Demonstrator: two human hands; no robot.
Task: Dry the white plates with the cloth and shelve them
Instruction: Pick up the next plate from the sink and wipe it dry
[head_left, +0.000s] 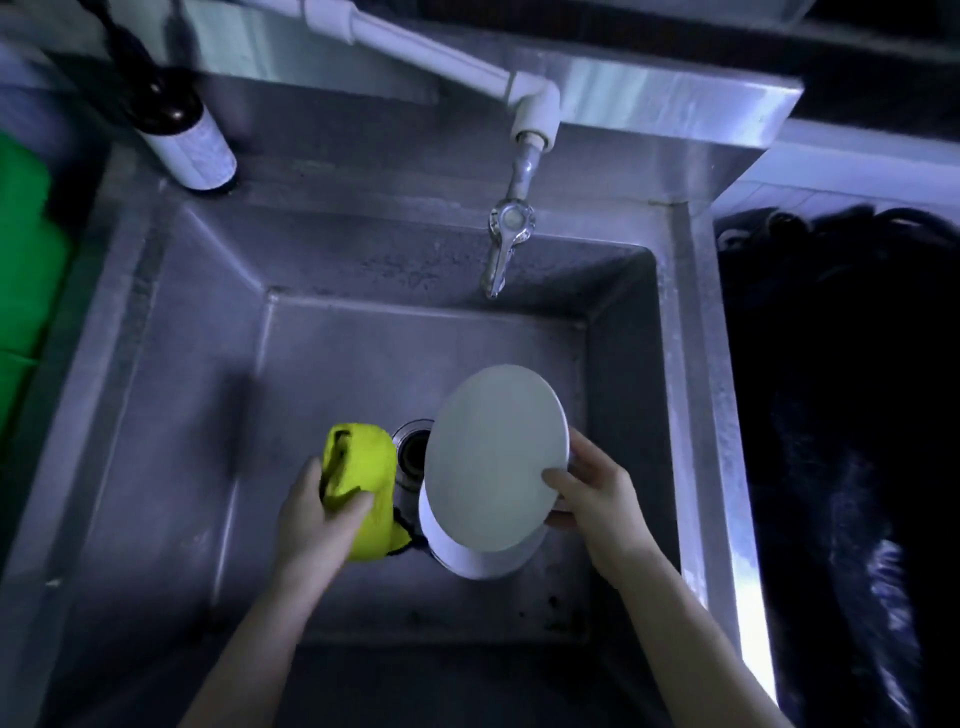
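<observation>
- Two bare hands work low inside a steel sink (171, 395), set apart from each other, each busy with its own thing
- One white plate (493, 457) is lifted and tilted up on edge, its broad side turned toward the cloth
- The right hand (597, 493) pinches that plate at its right rim, thumb on the near side and fingers behind, which I judge leaves most of the surface free for wiping
- The left hand (317, 519) is curled round a bunched yellow-green cloth (358, 483), thumb pressed over it; the cloth sits just beside the plate's left rim, not touching it as far as I can tell
- Under the raised one, a lower plate (483, 564) lies flat on the sink floor just beside the drain (413, 452); whether more are stacked there I cannot tell
- Holding the plate over the basin probably lets drips fall into the sink
- The tap (506, 244) hangs off the back wall with no water visibly running, and a dark bottle (182, 135) stands on the back-left ledge
- No shelf shows, so drying looks barely begun and shelving is not yet done
</observation>
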